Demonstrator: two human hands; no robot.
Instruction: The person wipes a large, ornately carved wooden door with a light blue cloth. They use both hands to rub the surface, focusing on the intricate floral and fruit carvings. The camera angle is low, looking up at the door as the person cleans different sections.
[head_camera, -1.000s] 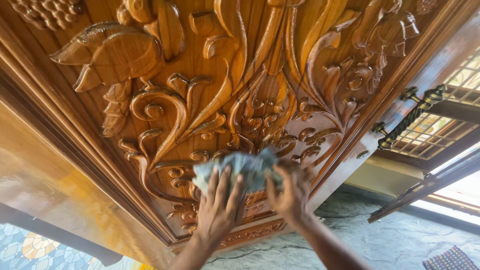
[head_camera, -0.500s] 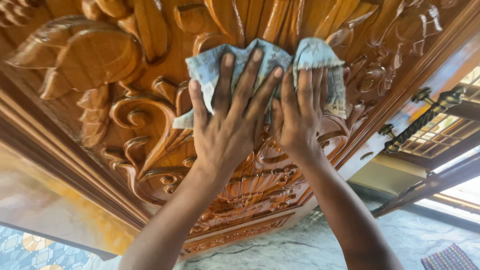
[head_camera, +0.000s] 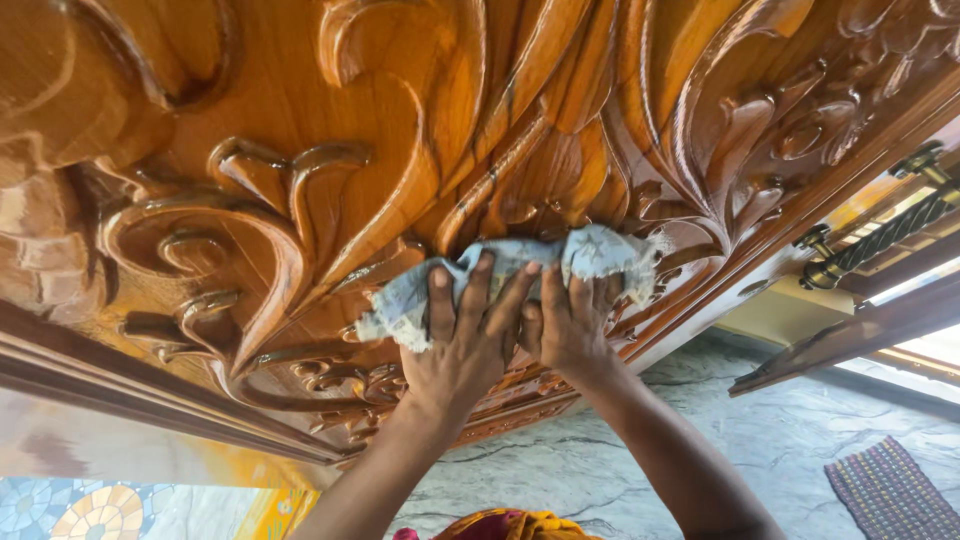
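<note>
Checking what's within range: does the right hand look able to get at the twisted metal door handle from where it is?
Probably not: the right hand presses the cloth on the carving, and the handle sits far off.

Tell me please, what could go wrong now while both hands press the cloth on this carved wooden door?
The frayed cloth might snag on the sharp carved scrolls of the door. The left hand and right hand press close together, so fingers could scrape the raised edges.
</note>
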